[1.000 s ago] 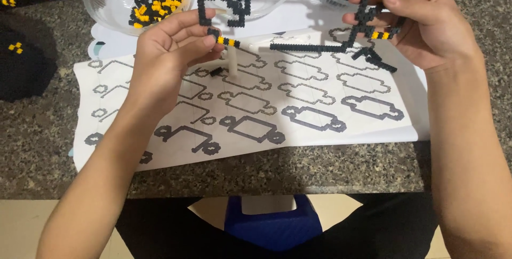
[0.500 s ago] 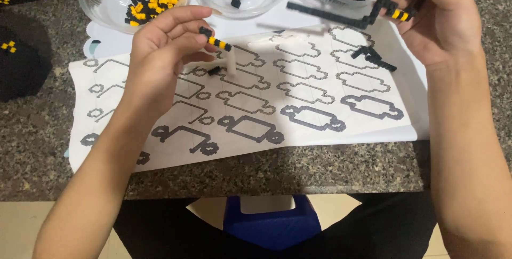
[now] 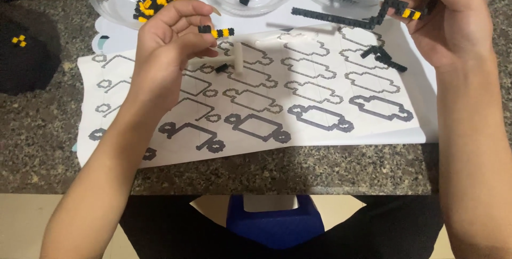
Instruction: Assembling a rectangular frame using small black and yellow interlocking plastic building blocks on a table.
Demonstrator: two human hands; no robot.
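Change: the left hand (image 3: 170, 45) has lifted its short piece higher off the sheet than half a second ago; the right hand (image 3: 448, 16) has drawn its assembly further up and right.
Left grip: narrow pinch, thumb and fingertips closed on a short bead strip (image 3: 216, 31), black with two yellow segments, knobbly and rigid.
Right grip: closed around a black bead frame (image 3: 373, 19), angular, one long straight bar jutting left of the grip, yellow beads by the fingers.
Below the grips: white paper template (image 3: 298, 93), flat, printed with grey pixel outlines.
Beyond the grips: clear plastic bowls (image 3: 114, 0) of black and yellow beads.
Support: speckled stone counter (image 3: 48, 141).
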